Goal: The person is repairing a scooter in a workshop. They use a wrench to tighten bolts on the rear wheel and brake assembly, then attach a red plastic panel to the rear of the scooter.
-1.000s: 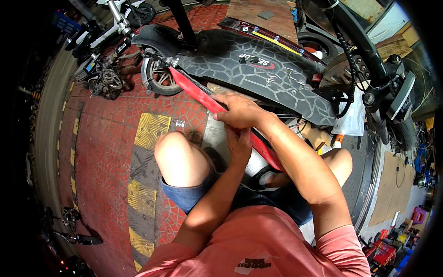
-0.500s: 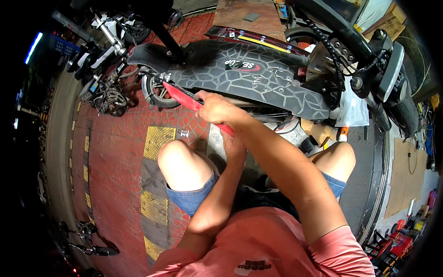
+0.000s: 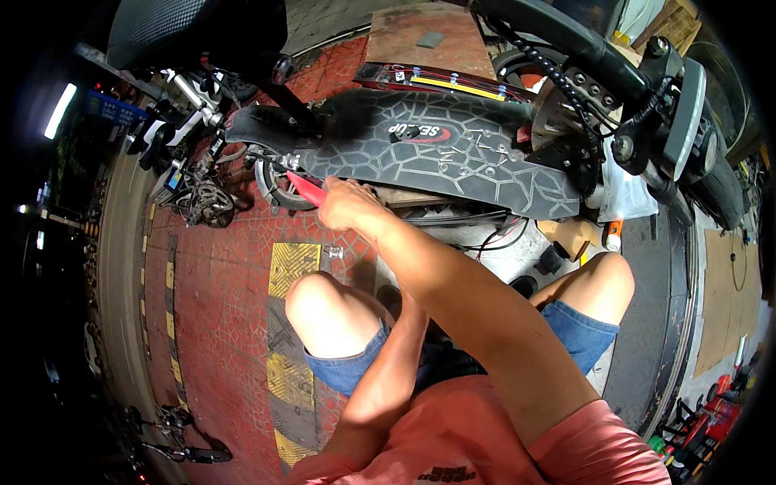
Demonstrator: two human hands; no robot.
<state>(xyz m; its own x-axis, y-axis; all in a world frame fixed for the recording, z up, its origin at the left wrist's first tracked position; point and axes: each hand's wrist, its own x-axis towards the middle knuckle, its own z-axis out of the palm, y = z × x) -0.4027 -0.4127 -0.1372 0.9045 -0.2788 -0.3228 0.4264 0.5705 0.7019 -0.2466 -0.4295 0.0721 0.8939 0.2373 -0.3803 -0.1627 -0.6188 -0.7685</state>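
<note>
A long red strip (image 3: 305, 189) runs along the near edge of the scooter's dark deck (image 3: 364, 158), which has a pale web pattern. My right hand (image 3: 349, 206) is closed over the strip, beside the deck edge by the small rear wheel (image 3: 279, 190). The strip's other end is hidden behind my right forearm. My left forearm (image 3: 396, 347) reaches up under the right one, which covers the left hand and its fingers. Several loose screws (image 3: 477, 153) and washers lie on the deck.
An open gap with dark cables (image 3: 485, 230) shows below the deck edge. At the right are the scooter's front fork (image 3: 659, 178), a clear plastic bag (image 3: 626, 190) and an orange-and-white tube (image 3: 614, 234). A red tray-like part with a yellow strip (image 3: 457, 85) lies beyond the deck.
My right hand has moved left and toward the strip's rear end, covering more of it. My left hand, partly seen before, is now behind the right forearm. The view has shifted slightly.
</note>
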